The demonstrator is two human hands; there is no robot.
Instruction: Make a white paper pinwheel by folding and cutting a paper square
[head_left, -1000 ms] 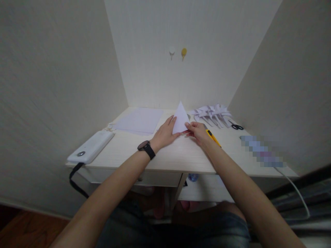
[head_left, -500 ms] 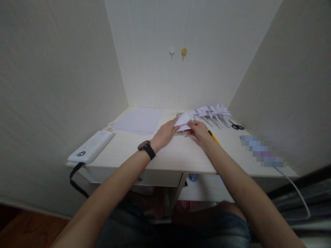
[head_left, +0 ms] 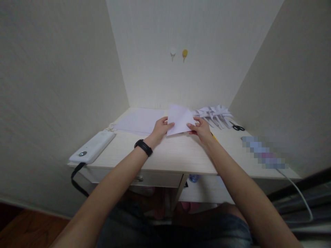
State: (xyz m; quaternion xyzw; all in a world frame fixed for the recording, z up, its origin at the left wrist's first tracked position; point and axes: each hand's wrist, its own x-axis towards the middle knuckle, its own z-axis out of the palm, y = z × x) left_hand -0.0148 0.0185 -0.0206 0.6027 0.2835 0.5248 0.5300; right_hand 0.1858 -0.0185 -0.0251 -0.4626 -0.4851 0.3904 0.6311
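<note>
A white sheet of paper (head_left: 179, 119), with a faint crease across it, is held up just above the desk between my two hands. My left hand (head_left: 162, 127) pinches its left edge, thumb on the front and fingers behind. On the right edge, my right hand (head_left: 200, 128) grips it the same way. Partly hidden by my right wrist, a yellow utility knife (head_left: 215, 137) lies on the desk. Behind my right hand sits a pile of folded white paper pieces (head_left: 214, 113).
Flat white sheets (head_left: 139, 120) lie at the back left of the desk (head_left: 168, 158). A white device with a black strap (head_left: 93, 147) rests at the left edge. Black scissors (head_left: 238, 127) and a blurred-out object with a cable (head_left: 263, 153) are on the right.
The paper was folded over between my hands and is now opened out flat, facing me. My left hand has shifted slightly left, and my hands are farther apart.
</note>
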